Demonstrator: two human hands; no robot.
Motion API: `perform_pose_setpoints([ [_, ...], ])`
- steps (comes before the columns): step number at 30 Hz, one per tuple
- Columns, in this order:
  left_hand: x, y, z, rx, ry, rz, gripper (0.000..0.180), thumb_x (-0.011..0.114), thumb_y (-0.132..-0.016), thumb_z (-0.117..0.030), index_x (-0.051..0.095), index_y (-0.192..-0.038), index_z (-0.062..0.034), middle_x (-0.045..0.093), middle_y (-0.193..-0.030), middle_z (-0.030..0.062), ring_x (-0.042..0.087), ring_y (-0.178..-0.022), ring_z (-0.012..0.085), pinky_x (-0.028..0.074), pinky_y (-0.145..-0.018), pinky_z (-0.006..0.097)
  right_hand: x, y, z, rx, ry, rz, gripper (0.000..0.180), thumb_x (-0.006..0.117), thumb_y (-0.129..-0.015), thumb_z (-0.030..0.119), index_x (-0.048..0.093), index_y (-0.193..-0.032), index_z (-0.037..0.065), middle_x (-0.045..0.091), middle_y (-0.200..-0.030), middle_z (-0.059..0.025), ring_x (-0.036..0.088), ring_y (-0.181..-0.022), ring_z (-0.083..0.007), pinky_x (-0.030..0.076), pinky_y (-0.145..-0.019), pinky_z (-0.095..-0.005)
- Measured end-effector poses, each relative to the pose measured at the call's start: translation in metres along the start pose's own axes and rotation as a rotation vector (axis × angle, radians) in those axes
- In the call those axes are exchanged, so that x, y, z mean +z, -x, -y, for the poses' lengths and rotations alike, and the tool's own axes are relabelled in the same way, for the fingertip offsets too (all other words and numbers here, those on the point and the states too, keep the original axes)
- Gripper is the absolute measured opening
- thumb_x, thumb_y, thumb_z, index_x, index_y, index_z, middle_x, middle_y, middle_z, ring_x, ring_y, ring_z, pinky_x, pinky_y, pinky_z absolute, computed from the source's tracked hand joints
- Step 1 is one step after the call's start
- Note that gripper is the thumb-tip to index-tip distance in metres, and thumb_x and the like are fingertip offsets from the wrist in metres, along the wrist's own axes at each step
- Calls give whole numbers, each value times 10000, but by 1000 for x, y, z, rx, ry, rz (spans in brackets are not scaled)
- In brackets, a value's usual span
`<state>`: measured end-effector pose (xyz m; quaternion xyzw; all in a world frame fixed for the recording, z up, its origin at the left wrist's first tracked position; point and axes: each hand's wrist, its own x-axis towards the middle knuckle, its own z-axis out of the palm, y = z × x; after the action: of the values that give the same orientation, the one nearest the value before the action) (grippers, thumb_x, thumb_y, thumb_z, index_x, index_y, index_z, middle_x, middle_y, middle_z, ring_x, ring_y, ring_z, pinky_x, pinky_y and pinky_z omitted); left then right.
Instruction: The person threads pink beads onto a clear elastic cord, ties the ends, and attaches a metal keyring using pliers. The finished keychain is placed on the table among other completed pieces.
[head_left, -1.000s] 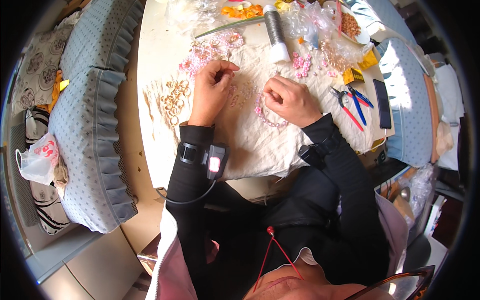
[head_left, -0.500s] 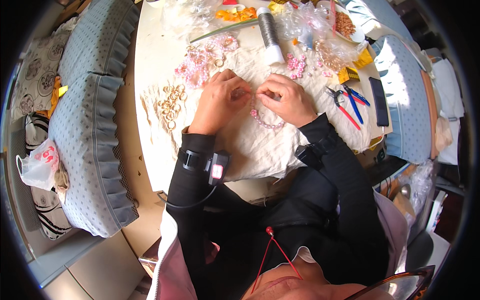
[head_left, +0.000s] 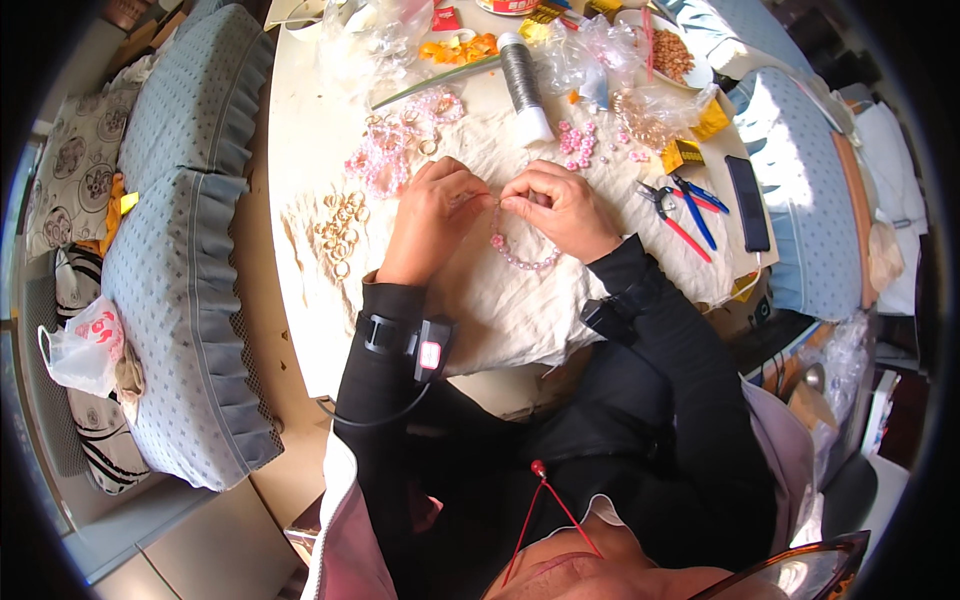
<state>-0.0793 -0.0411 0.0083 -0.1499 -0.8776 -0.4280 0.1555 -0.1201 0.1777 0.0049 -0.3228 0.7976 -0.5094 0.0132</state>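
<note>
A strand of pink and clear beads [head_left: 527, 264] hangs in a loop between my two hands, low over the cream cloth [head_left: 490, 320]. My left hand [head_left: 437, 215] is closed in a pinch at the strand's left end. Close beside it, fingertips almost meeting, my right hand [head_left: 562, 208] pinches the other end. The exact ends are hidden by the fingers. To the left of my left hand lie several gold rings [head_left: 341, 232]. Finished-looking pink bead strings [head_left: 385, 160] rest just beyond it. Loose pink beads [head_left: 577, 145] lie past my right hand.
Red and blue pliers [head_left: 687, 220] and a black phone [head_left: 748, 203] lie at the table's right. A wire spool [head_left: 522, 85] and clear plastic bags [head_left: 375, 45] sit at the back, near a plate of brown bits [head_left: 675, 58]. A blue-covered sofa [head_left: 185, 300] stands left.
My hands have drawn closer together, fingertips now nearly touching. The view has shifted slightly, so the table's things sit a little lower and more to the left.
</note>
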Motion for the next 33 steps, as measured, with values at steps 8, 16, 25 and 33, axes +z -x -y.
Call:
perform_pose_setpoints([
  [8, 3, -7, -23, 23, 78, -24, 65, 776, -897, -74, 749, -924, -22, 681, -882, 104, 655, -870, 284, 519, -791, 392, -5, -3, 2, -341, 108, -222, 165, 821, -882, 124, 711, -1000, 87, 694, -951, -60, 662, -906, -256, 544, -800, -370],
  [16, 14, -30, -43, -64, 140, -113, 134, 790, -907, -131, 748, -909, -4, 678, -830, 127, 642, -758, 248, 509, -707, 363, -12, 2, -2, -194, 13, -305, 122, 729, -906, 22, 668, -999, 75, 654, -919, -14, 558, -754, -144, 483, -698, -295],
  [25, 59, -58, -26, -315, -193, -62, 267, 749, -928, -294, 755, -949, -28, 729, -855, 210, 709, -783, 367, 548, -696, 434, -9, -1, -24, 98, -548, -485, 71, 672, -981, 61, 604, -988, 42, 578, -892, 43, 529, -779, -30, 464, -720, -219],
  [33, 68, -51, -17, -282, -324, -53, 224, 746, -882, -217, 755, -964, -9, 760, -857, 175, 741, -760, 313, 577, -718, 397, -2, -3, -27, 39, -528, -408, 77, 663, -991, 61, 591, -1009, 40, 592, -891, 28, 525, -791, -27, 475, -723, -224],
])
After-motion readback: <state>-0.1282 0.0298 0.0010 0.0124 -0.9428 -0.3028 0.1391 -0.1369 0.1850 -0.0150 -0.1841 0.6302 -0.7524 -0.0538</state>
